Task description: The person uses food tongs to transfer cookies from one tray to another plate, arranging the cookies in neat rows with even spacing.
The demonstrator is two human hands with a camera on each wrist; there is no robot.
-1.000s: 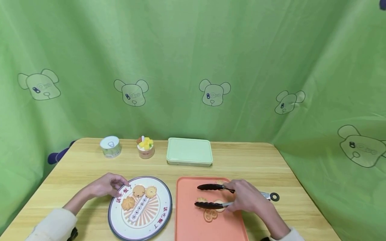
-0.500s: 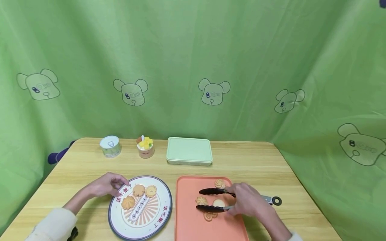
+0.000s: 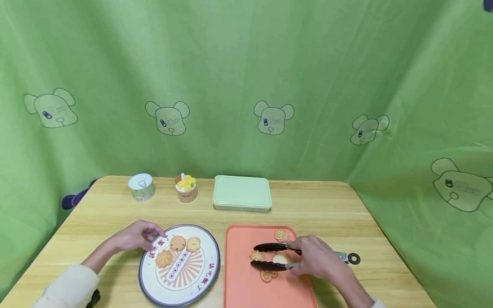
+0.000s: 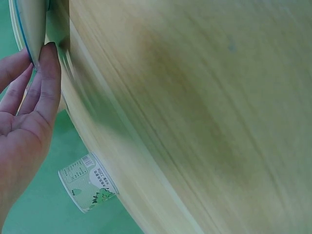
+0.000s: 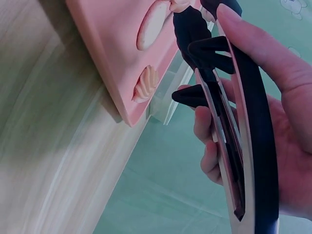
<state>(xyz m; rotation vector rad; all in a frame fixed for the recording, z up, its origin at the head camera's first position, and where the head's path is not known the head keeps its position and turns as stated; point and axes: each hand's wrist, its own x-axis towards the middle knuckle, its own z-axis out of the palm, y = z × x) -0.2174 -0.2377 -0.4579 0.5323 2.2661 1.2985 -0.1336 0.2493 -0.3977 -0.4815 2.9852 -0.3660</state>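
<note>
While the left hand [image 3: 136,236] pinches a plate [image 3: 192,273], the right hand [image 3: 315,256] grips tongs [image 3: 269,266]. These cross a tray's [image 3: 254,293] right edge.

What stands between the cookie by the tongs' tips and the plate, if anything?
Nothing visible blocks it: only the edge of the tray and a strip of table lie between the cookie and the plate.

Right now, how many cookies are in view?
7. On the plate: scalloped cookie, round brown cookie, frilled cookie. On the tray: swirled cookie near the far right corner, ridged cookie and plain cookie seen between the tongs, looped cookie partly covered. More could be hidden.
</note>
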